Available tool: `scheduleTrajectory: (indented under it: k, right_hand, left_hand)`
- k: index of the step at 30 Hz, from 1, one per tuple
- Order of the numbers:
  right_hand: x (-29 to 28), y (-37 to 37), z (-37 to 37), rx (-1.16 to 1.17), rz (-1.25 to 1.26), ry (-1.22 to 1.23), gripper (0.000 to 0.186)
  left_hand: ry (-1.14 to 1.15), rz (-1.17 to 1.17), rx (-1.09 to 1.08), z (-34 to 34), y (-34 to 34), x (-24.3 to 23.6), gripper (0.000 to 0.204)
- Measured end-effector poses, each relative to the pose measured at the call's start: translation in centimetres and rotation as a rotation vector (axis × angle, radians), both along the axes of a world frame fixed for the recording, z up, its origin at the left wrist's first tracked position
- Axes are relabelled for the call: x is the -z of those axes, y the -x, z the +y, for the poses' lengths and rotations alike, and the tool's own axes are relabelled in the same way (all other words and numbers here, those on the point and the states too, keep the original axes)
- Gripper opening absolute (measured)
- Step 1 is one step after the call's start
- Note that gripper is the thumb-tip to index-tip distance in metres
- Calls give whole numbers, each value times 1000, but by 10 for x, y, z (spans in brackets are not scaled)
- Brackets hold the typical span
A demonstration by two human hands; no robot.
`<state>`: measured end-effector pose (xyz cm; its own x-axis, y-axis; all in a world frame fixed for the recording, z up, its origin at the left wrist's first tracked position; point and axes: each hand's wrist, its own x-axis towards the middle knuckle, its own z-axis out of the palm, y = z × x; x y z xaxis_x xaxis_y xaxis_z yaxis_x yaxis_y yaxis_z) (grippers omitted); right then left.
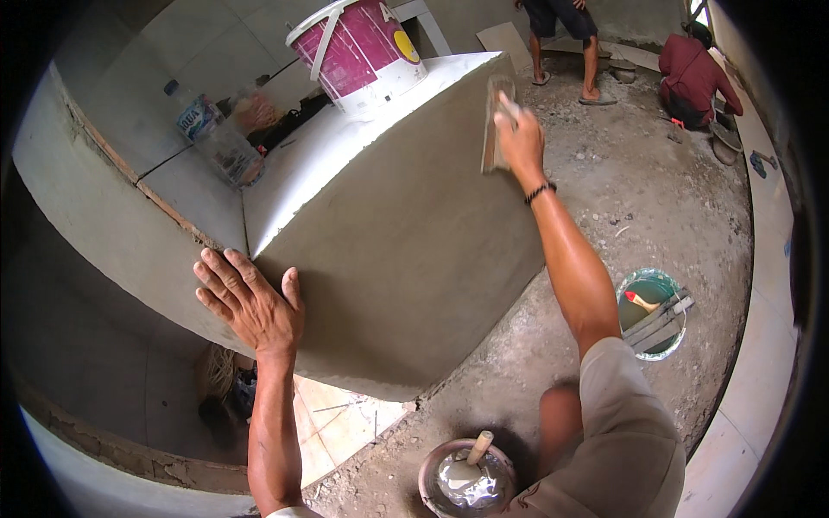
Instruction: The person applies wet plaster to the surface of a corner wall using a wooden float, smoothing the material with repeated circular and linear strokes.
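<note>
My right hand [522, 142] grips the handle of a plastering float [492, 157] and holds its long blade against the upper right part of a grey plastered panel [397, 242]. The plaster looks smooth and damp. With fingers spread, my left hand [255, 302] lies flat at the panel's left end, by the corner with the pale wall. Down by my knee stands a round mortar bowl [427, 470] with a trowel resting in it, wooden handle [481, 446] upward.
A purple and white bucket [358, 52] stands on the white ledge, with plastic bottles [197, 116] to its left. At right, a water bucket [681, 338] holds a brush [641, 301] and flat bars [658, 324]. Two other people [695, 73] are at the far right on the rough floor.
</note>
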<state>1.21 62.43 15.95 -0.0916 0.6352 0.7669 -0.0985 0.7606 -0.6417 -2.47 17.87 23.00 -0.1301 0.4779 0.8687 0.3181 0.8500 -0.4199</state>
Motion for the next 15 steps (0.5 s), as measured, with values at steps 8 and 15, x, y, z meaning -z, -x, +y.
scheduleTrajectory:
  k: [8, 15]
  right_hand:
    - [-20, -10, -91, -48, -13, -398, 45]
    - [7, -2, 9, -93, 101, 16, 39]
  left_hand:
    - [36, 45, -35, -15, -4, -2, 84]
    - [47, 61, -37, -7, 1, 1, 84]
